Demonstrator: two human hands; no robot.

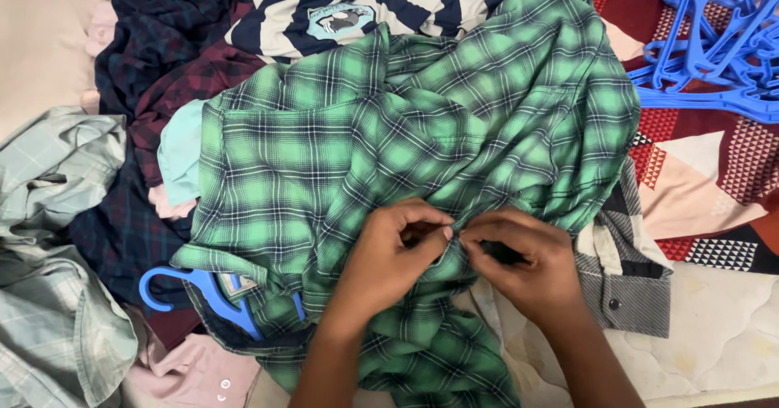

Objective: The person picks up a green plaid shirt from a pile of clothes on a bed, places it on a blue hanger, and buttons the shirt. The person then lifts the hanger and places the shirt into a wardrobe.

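Both forearms come up from the bottom edge, and the left hand (398, 250) and right hand (519, 262) meet fingertip to fingertip over the front of a green plaid shirt (406, 140). Left thumb and forefinger are pressed together on a small fold of the green cloth; the right fingers (475, 237) curl in and pinch the same strip from the other side, so both hands are closed on the shirt at one spot, where a dark gap in the cloth shows just under the right palm. Whether a button sits between the fingertips cannot be told.

That shirt lies crumpled on top of the clothes heap, its long axis running on a slant from lower left to upper right. Its collar end is at the lower left, where a blue hanger (195, 290) is threaded through the neck with its hook curling out to the left. Most of the body and a sleeve spread away above and to the right of the fingers, while a loose flap hangs down between the two forearms.

Around it lie a navy and white striped shirt (357, 6) at the top, a dark maroon plaid shirt (174, 83) at upper left, a pale checked shirt (57, 237) at far left, and a grey plaid shirt (629, 274) just beside the right wrist. A bundle of blue hangers (714, 43) rests at upper right on a red patterned sheet (698, 156).
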